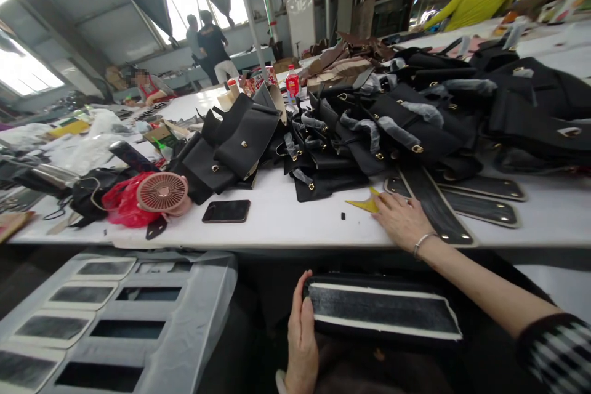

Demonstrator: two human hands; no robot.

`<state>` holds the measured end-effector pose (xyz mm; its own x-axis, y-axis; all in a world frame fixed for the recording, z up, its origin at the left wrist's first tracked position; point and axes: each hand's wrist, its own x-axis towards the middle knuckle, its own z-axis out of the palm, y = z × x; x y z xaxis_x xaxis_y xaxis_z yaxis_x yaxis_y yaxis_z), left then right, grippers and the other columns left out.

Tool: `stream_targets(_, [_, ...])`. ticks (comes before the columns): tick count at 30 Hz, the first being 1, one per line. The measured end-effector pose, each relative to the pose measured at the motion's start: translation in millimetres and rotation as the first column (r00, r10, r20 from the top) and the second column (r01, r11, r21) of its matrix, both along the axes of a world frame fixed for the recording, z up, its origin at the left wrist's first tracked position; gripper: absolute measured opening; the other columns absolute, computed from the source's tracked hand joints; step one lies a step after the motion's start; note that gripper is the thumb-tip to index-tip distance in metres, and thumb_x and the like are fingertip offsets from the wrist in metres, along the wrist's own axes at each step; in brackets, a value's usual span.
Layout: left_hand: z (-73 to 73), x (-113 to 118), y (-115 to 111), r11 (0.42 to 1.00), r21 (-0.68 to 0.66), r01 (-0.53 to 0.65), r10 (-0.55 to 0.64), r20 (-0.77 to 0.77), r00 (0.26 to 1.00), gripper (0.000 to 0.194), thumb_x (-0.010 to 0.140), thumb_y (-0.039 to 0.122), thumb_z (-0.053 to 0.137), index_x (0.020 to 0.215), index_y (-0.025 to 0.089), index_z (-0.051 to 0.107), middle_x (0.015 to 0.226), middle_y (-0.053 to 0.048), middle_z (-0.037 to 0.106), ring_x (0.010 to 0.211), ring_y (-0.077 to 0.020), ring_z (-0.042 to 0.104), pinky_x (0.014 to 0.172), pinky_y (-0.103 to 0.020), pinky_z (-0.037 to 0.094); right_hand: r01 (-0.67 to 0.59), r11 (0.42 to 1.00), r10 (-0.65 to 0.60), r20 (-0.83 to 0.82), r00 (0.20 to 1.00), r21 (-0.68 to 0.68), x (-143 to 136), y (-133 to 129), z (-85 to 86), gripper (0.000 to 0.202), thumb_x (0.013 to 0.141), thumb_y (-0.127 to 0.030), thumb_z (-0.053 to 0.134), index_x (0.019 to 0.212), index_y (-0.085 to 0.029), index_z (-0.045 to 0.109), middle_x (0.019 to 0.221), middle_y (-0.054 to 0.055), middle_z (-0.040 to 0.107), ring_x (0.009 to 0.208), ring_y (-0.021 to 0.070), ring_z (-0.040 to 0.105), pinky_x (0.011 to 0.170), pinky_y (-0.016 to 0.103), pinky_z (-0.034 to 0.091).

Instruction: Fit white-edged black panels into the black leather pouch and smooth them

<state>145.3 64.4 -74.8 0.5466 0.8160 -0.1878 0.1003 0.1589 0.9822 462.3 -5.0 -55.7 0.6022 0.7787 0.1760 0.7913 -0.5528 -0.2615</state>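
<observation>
My left hand (302, 335) is at the left end of a black bag body (378, 311), thumb and fingers closed against it. The bag lies over my lap with a long dark panel facing up, edged by two white strips. On the table, my right hand (401, 218) has its fingertips closed on a thin yellow pointed piece (362, 204). Right beside that hand lie long black strips (434, 206) with pale edges and metal studs at their ends. A small black block (343, 216) is left of the yellow piece.
Black leather bags (406, 111) with plastic-wrapped fittings are heaped across the table. A phone (226, 211), a pink fan (164, 192) and a red plastic bag (122, 200) lie to the left. Dark panels (55, 326) rest on a plastic-covered surface at lower left. Other people are farther off.
</observation>
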Motion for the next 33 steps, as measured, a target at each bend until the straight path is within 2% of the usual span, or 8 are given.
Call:
stream_targets(5, [7.5,-1,15,0.984,-0.173,0.040,-0.040,0.001,0.999,0.043,0.089,0.047,0.054,0.123,0.023,0.065,0.133,-0.007,0.061,0.131,-0.0260,0.047,0.116,-0.038,0.029,0.002,0.993,0.004,-0.050,0.999,0.118,-17,-35,10.2,0.038,0.095,-0.039,0.038,0.113,-0.019,0.065,0.121,0.011,0.066,0.113,0.0281,0.057,0.096,0.045,0.042])
stream_targets(8, [11.3,4,22,0.978,-0.207,0.035,-0.037,-0.005,0.999,0.038,0.086,0.040,0.057,0.117,0.021,0.069,0.127,-0.007,0.065,0.125,-0.0268,0.053,0.111,-0.038,0.036,0.117,0.967,-0.042,-0.312,0.949,0.225,-37,-69,14.6,0.043,0.092,-0.051,0.042,0.106,-0.021,0.069,0.112,0.006,0.071,0.106,0.0245,0.064,0.093,0.034,0.048])
stream_targets(11, [15.3,9,26,0.979,-0.201,0.027,-0.033,-0.029,0.999,0.038,0.084,0.038,0.058,0.114,0.018,0.071,0.118,-0.008,0.070,0.115,-0.0270,0.060,0.099,-0.034,0.046,0.362,0.904,-0.132,-0.655,0.744,0.229,-53,-98,11.8,0.049,0.080,-0.064,0.053,0.097,-0.023,0.074,0.106,0.005,0.073,0.106,0.0307,0.063,0.094,0.037,0.048])
stream_targets(16, [20.3,13,30,0.986,-0.150,0.067,-0.082,-0.097,0.992,0.035,0.081,0.033,0.058,0.106,0.016,0.074,0.103,-0.007,0.075,0.096,-0.0228,0.066,0.078,-0.024,0.050,0.588,0.794,-0.175,-0.869,0.463,0.153,-73,-112,10.5,0.058,0.065,-0.074,0.063,0.086,-0.022,0.078,0.099,0.009,0.075,0.104,0.0351,0.062,0.094,0.043,0.046])
stream_targets(21, [12.9,13,29,0.986,-0.164,-0.014,-0.013,-0.164,0.986,0.037,0.075,0.039,0.064,0.102,0.015,0.072,0.083,-0.003,0.075,0.076,-0.0197,0.066,0.062,-0.021,0.050,0.703,0.697,-0.017,-0.977,0.213,0.141,-102,-102,18.8,0.060,0.069,-0.071,0.065,0.083,-0.015,0.078,0.092,0.012,0.075,0.086,0.0294,0.065,0.076,0.037,0.050])
stream_targets(27, [0.7,12,41,0.949,-0.313,0.027,-0.066,-0.114,0.991,0.045,0.070,0.050,0.070,0.103,0.020,0.074,0.112,-0.006,0.073,0.107,-0.0295,0.065,0.087,-0.030,0.055,0.854,0.513,0.307,-0.948,-0.082,0.092,-109,-112,11.8,0.042,0.078,-0.054,0.067,0.090,-0.015,0.077,0.101,0.011,0.074,0.090,0.0244,0.065,0.081,0.034,0.049])
stream_targets(29, [1.6,14,45,0.938,-0.344,0.048,-0.090,-0.107,0.990,0.048,0.069,0.057,0.070,0.100,0.021,0.075,0.115,-0.006,0.072,0.113,-0.0315,0.061,0.094,-0.034,0.052,0.851,0.516,0.357,-0.928,-0.104,0.103,-109,-118,10.2,0.038,0.079,-0.048,0.067,0.094,-0.015,0.077,0.104,0.011,0.073,0.095,0.0253,0.064,0.085,0.035,0.048])
stream_targets(33, [6.5,22,47,0.945,-0.318,0.072,-0.124,-0.146,0.981,0.054,0.063,0.065,0.072,0.095,0.021,0.077,0.114,-0.006,0.072,0.120,-0.0352,0.056,0.105,-0.041,0.044,0.810,0.543,0.362,-0.932,0.009,0.219,-112,-125,6.9,0.037,0.080,-0.042,0.066,0.104,-0.015,0.074,0.113,0.011,0.070,0.103,0.0260,0.061,0.089,0.034,0.045])
